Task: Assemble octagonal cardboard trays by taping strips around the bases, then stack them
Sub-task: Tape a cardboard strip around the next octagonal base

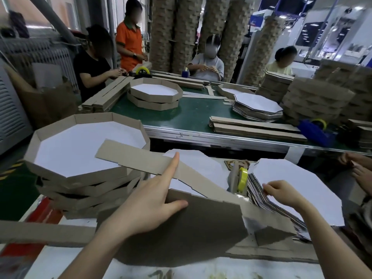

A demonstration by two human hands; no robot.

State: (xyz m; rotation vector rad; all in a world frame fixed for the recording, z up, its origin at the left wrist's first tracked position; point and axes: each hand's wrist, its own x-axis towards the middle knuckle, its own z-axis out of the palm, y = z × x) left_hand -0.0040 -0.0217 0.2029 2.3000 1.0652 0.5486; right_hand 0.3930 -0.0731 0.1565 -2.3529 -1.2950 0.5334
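With the left hand (149,196) in a clamped grip on the strip (138,158) near centre, the right hand (281,193), pinching the top base (302,182) of the near-right pile (258,195), should peel off one sheet only.

Packaging factory — conveyor belt (193,115), towering cardboard stacks (163,33).

Tray stack (84,191) crowding left, tape dispenser (240,179) and base pile (298,188) blocking right, bare tabletop (181,271) along near edge
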